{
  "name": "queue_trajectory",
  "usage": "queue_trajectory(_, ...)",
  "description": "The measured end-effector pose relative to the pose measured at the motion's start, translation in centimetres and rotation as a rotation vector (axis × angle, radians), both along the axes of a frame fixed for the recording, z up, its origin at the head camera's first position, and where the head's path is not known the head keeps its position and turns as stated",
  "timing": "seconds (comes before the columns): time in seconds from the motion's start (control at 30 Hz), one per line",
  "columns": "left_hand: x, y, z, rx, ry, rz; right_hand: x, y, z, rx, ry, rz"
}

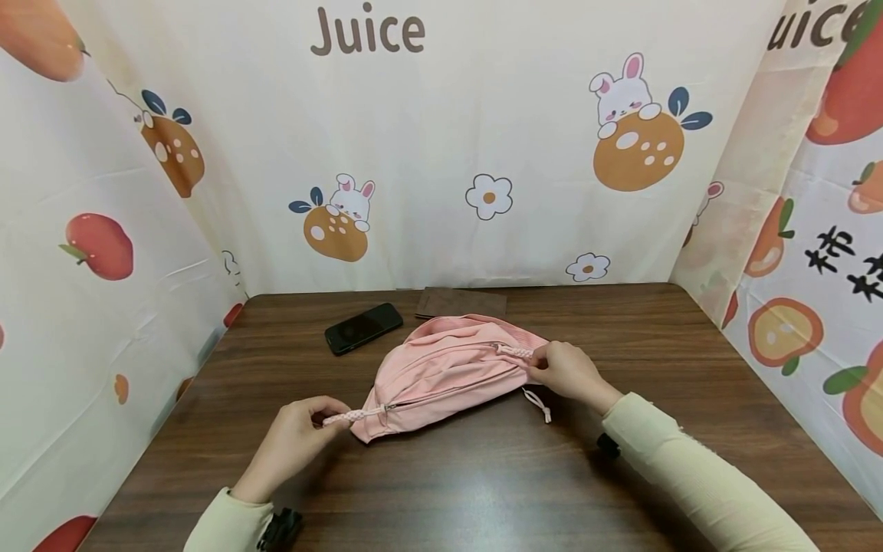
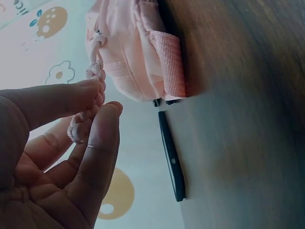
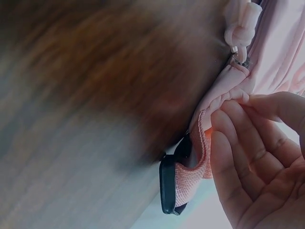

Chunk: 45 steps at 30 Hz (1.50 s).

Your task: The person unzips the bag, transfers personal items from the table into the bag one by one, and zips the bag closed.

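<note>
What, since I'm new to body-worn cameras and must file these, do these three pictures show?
There is no machine here: just a person's bare left hand and right hand. The wide picture comes from a camera on the head, looking forward and down; the other two come from one camera on each wrist. On the dark table lie a pink bag, a black phone and, behind the bag, a flat brown item. The left hand's fingers pinch a braided cord on the bag's zipper. The right hand pinches the bag's opposite end; whether fabric or cord is hard to tell.
</note>
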<state>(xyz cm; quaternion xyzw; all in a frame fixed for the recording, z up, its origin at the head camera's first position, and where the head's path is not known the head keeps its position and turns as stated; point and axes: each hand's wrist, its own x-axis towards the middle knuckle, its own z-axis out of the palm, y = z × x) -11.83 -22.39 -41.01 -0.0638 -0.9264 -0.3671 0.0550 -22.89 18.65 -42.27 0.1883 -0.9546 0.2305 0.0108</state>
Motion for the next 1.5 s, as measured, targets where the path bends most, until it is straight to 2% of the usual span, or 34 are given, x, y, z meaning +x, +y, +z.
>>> queue_trajectory(0.4, -0.6, 0.7, -0.6, -0.036, -0.056, -0.028, 0.0, -0.1, 0.0, 0.002, -0.012, -0.012)
queue_trajectory(0.67, -0.9, 1.6, -0.6, -0.074, -0.069, -0.048, 0.0, -0.1, 0.0, 0.000, -0.004, -0.007)
queue_trajectory(0.77, -0.9, 2.0, -0.5, -0.081, -0.053, -0.052, 0.0, -0.1, 0.0, -0.001, 0.003, -0.006)
queue_trajectory(0.93, -0.9, 2.8, -0.1, -0.053, 0.032, -0.068, 0.0, -0.1, 0.1, -0.002, 0.011, -0.008)
queue_trajectory(1.07, -1.1, 3.9, 0.3, 0.015, 0.108, -0.135, 0.1, -0.1, 0.2, -0.015, 0.007, -0.004)
queue_trajectory(1.17, -1.3, 4.9, 0.6, 0.024, 0.180, -0.193, 0.1, -0.1, 0.2, -0.015, 0.004, 0.004)
queue_trajectory(1.27, -1.8, 6.0, 0.9, -0.004, 0.261, -0.232, 0.1, -0.1, 0.2, -0.011, 0.005, 0.014)
queue_trajectory(1.5, -3.5, 8.5, 1.2, -0.159, 0.411, -0.364, 0.0, 0.0, 0.1, -0.010, 0.002, 0.011)
